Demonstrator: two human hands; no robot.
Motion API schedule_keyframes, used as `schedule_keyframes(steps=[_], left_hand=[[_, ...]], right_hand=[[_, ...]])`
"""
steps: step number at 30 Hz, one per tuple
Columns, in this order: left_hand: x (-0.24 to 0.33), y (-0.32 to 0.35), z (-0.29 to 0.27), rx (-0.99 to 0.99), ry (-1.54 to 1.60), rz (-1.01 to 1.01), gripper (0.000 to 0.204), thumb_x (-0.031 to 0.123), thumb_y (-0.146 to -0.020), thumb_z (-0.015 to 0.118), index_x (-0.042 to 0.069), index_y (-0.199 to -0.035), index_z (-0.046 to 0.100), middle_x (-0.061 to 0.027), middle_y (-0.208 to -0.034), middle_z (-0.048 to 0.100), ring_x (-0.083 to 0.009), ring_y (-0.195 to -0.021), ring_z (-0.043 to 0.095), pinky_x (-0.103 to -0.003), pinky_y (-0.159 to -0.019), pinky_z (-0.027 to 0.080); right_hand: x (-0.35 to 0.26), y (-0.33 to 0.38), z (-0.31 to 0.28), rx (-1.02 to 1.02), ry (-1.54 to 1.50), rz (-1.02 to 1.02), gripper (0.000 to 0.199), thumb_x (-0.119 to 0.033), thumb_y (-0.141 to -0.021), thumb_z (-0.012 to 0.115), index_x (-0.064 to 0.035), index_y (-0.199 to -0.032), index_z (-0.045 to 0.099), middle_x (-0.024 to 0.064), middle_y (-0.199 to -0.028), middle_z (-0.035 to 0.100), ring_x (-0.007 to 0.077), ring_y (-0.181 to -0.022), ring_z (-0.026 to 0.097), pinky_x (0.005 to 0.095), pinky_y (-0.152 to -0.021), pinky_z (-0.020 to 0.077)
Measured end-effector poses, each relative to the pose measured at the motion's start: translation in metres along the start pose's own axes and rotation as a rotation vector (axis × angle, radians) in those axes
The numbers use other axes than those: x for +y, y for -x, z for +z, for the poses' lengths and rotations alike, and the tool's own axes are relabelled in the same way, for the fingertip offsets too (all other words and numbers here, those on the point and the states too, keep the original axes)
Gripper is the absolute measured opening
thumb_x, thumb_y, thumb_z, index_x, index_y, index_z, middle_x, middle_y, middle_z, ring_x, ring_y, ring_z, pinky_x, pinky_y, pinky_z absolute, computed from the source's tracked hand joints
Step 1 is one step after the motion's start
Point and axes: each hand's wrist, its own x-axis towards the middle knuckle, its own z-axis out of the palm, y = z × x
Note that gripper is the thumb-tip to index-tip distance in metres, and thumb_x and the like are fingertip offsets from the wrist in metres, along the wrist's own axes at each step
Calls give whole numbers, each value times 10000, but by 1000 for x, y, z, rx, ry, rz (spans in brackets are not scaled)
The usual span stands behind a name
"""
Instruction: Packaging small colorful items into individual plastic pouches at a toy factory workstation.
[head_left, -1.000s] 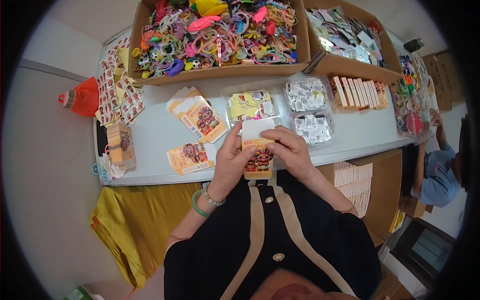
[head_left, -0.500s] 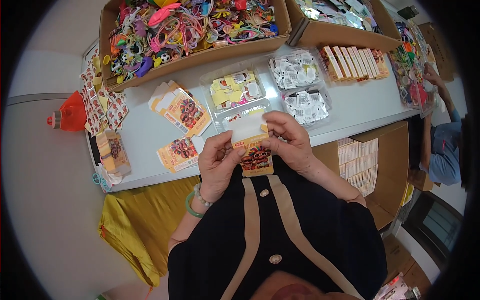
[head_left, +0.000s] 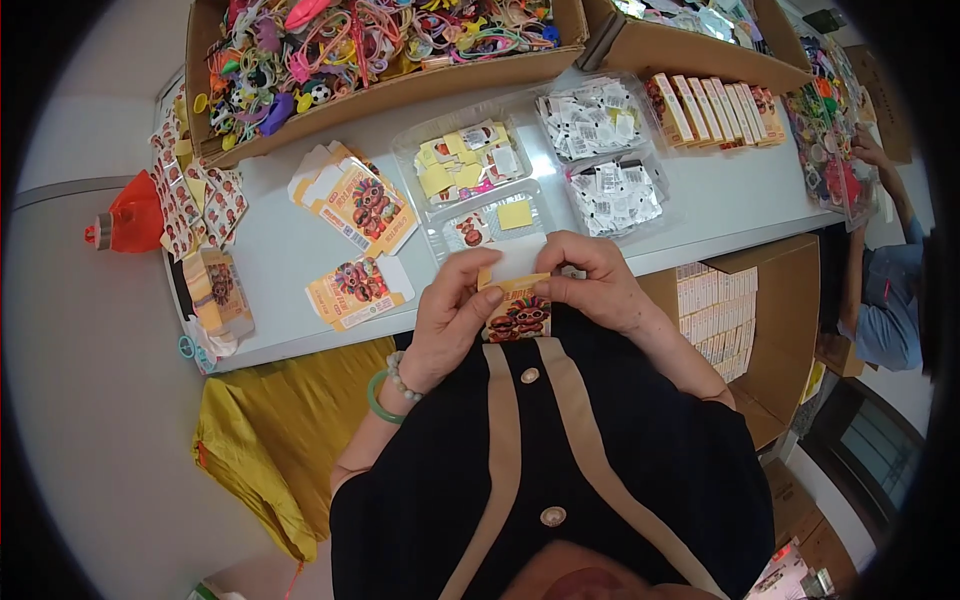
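Observation:
Between both hands I hold a small orange printed carton (head_left: 518, 314) near my chest, its white end flap upright at the top. My left hand (head_left: 455, 300) pinches its left edge, thumb on the printed front; beads and a green bangle circle that wrist. My right hand (head_left: 592, 285) grips the upper right edge, thumb also on the front, fingers behind the flap. Just beyond is a clear divided tray (head_left: 432, 236) with yellow and white paper pieces and a picture card. Flat printed cartons (head_left: 370, 205) lie in a pile to the left, with another flat carton (head_left: 355, 290) nearer me.
A cardboard box (head_left: 400, 100) of colourful trinkets stands at the back. Small white packets (head_left: 612, 195) fill clear trays, and upright cartons (head_left: 715, 110) line up behind. An open box (head_left: 775, 350) with packed cartons sits at right. Another person's arm (head_left: 888, 180) reaches in at far right.
My hands have shifted slightly and closed in around the carton's upper end. The white flap shows less, and more of the clear tray shows beyond my fingers.

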Motion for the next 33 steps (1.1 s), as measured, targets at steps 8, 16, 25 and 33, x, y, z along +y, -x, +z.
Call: schedule_keyframes(steps=[8,16,25,33], left_hand=[[3,-6,-3,-53,139,-9,366,29,-919,550,10,-1262,421,-105,-1149,572,-133,-1067,545,-249,-893,444],[6,-8,-2,-166,-90,-36,388,7,-914,547,3,-1277,410,-90,-1162,577,-125,-1071,550,-238,-901,438],[11,-9,0,-92,6,-77,451,-68,-886,548,48,-1283,369,-61,-1025,605,-72,-916,560,-209,-765,464],[9,-12,0,-71,-75,-99,370,-32,-881,585,31,-1219,445,-14,-914,599,-25,-815,530,-181,-682,443]], right_hand=[[-15,-1,3,135,-19,2,242,-1,-801,658,-28,-1035,604,89,-1067,604,131,-935,572,282,-832,452],[-23,-16,-3,31,-143,71,120,-32,-812,647,-16,-929,628,42,-946,586,109,-834,536,248,-745,432],[-36,-24,4,84,271,32,103,-37,-828,626,-15,-928,632,79,-828,607,165,-729,580,271,-638,445],[-42,-18,13,169,526,-68,156,19,-811,603,-8,-963,627,134,-857,635,295,-776,630,332,-656,494]])
